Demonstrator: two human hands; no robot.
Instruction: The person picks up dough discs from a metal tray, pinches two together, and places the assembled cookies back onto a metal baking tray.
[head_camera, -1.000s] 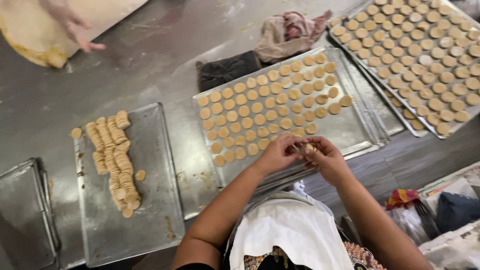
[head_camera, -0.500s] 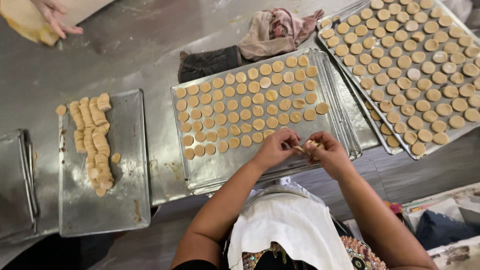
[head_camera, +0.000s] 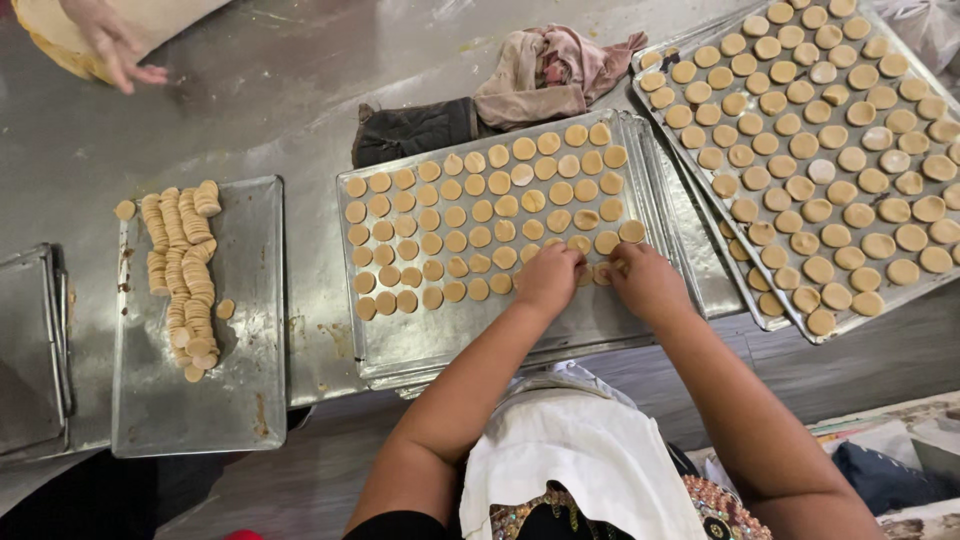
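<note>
My left hand (head_camera: 548, 281) and my right hand (head_camera: 646, 283) rest close together on the near right part of a metal baking tray (head_camera: 480, 330). Rows of round tan dough discs (head_camera: 470, 215) cover the tray's far part. Between my fingers sit a few discs (head_camera: 600, 272), held or touched at the end of the nearest rows. Both hands have fingers curled on these discs; which hand grips them is partly hidden.
A full tray of dough discs (head_camera: 830, 150) lies to the right. A tray (head_camera: 200, 380) at left holds stacked discs (head_camera: 185, 270). Crumpled cloths (head_camera: 540, 70) lie behind the middle tray. Another person's hand (head_camera: 115, 45) rests on dough at the far left.
The view has shifted slightly. My hands have moved forward from the tray's front edge onto the nearest rows of discs. The other person's hand stays at the far left.
</note>
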